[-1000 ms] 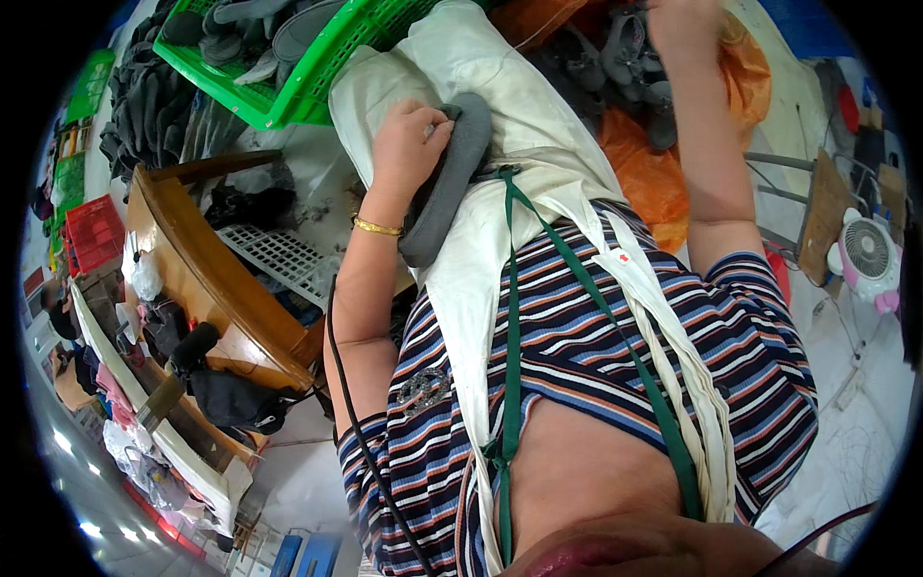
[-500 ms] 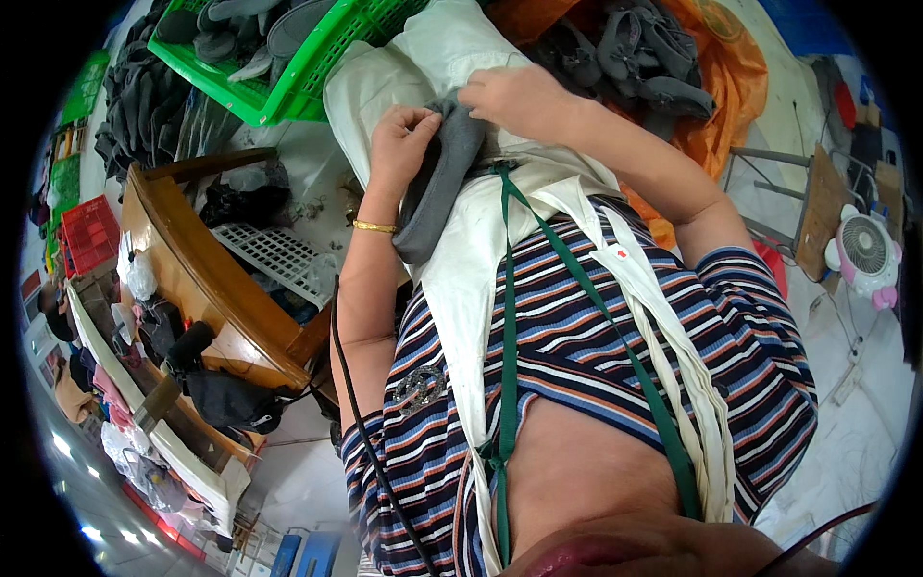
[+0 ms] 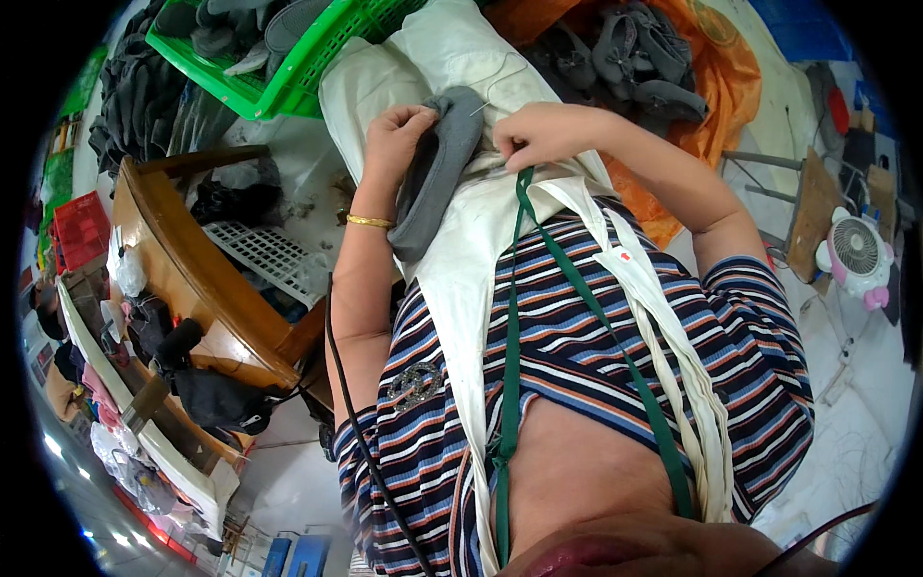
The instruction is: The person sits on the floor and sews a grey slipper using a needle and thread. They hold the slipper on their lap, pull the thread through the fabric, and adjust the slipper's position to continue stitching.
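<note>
A grey felt slipper (image 3: 442, 183) lies on the white apron (image 3: 452, 264) over my lap, its opening turned up. My left hand (image 3: 392, 144) pinches the slipper's upper left edge between thumb and fingers. To the right of the slipper and apart from it, my right hand (image 3: 543, 135) is closed with its fingers curled; what it holds, if anything, is hidden. A thin pale needle-like piece (image 3: 478, 110) shows at the slipper's right edge, and a fine dark thread (image 3: 514, 58) loops over the apron above it.
A green plastic basket (image 3: 312, 72) of grey slippers stands ahead on the left. More slippers (image 3: 644, 58) lie in an orange sack (image 3: 726, 72) at right. A wooden table (image 3: 183, 269) is on my left, with a fan (image 3: 854, 252) far right.
My right hand has left the slipper and moved right and down, toward my body. The needle-like piece and the thread have come into view. My left hand keeps its pinch.
</note>
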`<state>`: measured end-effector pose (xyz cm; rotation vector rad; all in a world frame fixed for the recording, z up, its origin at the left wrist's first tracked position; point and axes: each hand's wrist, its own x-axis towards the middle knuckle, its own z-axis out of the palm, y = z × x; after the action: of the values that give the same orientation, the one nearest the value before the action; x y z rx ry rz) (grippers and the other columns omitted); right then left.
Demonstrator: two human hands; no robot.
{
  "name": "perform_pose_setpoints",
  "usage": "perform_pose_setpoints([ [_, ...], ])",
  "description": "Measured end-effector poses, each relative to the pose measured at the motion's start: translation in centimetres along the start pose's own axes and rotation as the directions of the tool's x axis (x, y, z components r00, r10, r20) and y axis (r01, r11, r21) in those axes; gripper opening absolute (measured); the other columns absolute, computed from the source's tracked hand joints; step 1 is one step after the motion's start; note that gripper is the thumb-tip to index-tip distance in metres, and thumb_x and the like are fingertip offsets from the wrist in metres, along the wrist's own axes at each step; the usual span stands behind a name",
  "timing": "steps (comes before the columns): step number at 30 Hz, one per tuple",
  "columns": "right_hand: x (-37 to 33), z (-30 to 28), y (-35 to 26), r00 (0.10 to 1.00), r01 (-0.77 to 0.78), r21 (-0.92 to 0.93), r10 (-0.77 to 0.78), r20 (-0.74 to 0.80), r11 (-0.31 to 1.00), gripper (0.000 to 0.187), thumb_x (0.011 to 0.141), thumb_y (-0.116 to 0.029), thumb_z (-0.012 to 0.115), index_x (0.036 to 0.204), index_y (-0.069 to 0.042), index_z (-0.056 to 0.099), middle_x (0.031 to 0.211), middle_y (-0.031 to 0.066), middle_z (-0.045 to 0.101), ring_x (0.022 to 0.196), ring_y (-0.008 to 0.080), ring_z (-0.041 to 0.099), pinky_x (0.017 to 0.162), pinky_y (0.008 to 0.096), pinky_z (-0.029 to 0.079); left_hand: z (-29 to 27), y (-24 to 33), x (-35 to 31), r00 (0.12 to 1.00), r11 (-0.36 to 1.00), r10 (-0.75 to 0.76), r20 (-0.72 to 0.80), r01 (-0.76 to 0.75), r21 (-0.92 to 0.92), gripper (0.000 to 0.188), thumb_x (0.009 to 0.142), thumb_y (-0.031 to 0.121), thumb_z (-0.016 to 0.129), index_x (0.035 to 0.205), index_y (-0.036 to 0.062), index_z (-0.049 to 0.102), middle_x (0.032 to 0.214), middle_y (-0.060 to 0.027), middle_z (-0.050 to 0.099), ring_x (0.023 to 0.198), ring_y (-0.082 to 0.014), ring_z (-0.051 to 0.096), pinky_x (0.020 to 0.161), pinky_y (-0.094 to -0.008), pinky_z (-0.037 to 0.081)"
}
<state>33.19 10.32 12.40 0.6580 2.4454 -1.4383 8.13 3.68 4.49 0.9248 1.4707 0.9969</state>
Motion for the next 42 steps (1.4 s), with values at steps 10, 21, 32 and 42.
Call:
perform_pose_setpoints([
  [10, -2.5, -1.9, -1.0, 0.987, 0.158, 0.840, -0.091, -0.130, 0.519, 0.033, 0.092, -0.016, 0.058, 0.116, 0.006, 0.059, 0.076, 0.0044, 0.065, 0.061, 0.0080, 0.061, 0.057, 0.0188, 0.048, 0.2, 0.8, -0.7, 0.994, 0.982, -0.100, 0.037, 0.105, -0.159, 0.020, 0.089, 0.017, 0.071, 0.094, -0.0032, 0.072, 0.083, -0.0006, 0.068, 0.075, -0.0069, 0.059, 0.071, -0.0212, 0.046],
  [21, 4.6, -1.7, -2.1, 0.930, -0.129, -0.368, -0.017, -0.368, 0.921, 0.043, 0.096, -0.050, 0.052, 0.098, -0.009, 0.066, 0.078, 0.0104, 0.068, 0.076, 0.0295, 0.067, 0.070, 0.0400, 0.052, -0.7, 0.2, -1.1, 0.985, 0.936, -0.159, 0.067, 0.173, -0.307, 0.018, 0.090, 0.016, 0.070, 0.094, -0.0014, 0.071, 0.084, -0.0010, 0.067, 0.074, -0.0071, 0.059, 0.070, -0.0213, 0.047],
  [32, 6.5, -0.5, -1.4, 0.930, -0.160, -0.613, -0.089, -0.357, 0.774, 0.040, 0.091, -0.047, 0.060, 0.082, -0.008, 0.067, 0.074, 0.0095, 0.065, 0.071, 0.0306, 0.066, 0.061, 0.0411, 0.051, -0.6, 0.2, -1.2, 0.979, 0.906, -0.192, 0.071, 0.204, -0.370, 0.016, 0.090, 0.014, 0.071, 0.094, -0.0016, 0.070, 0.084, -0.0017, 0.067, 0.074, -0.0071, 0.059, 0.069, -0.0211, 0.047],
  [42, 6.9, -0.3, -1.7, 0.930, -0.152, -0.630, -0.105, -0.351, 0.762, 0.039, 0.091, -0.045, 0.060, 0.081, -0.008, 0.067, 0.073, 0.0092, 0.065, 0.070, 0.0285, 0.067, 0.062, 0.0402, 0.052, -0.6, 0.7, -1.5, 0.978, 0.911, -0.196, 0.070, 0.208, -0.355, 0.017, 0.090, 0.014, 0.070, 0.095, -0.0021, 0.070, 0.084, -0.0014, 0.067, 0.074, -0.0069, 0.058, 0.069, -0.0206, 0.046],
])
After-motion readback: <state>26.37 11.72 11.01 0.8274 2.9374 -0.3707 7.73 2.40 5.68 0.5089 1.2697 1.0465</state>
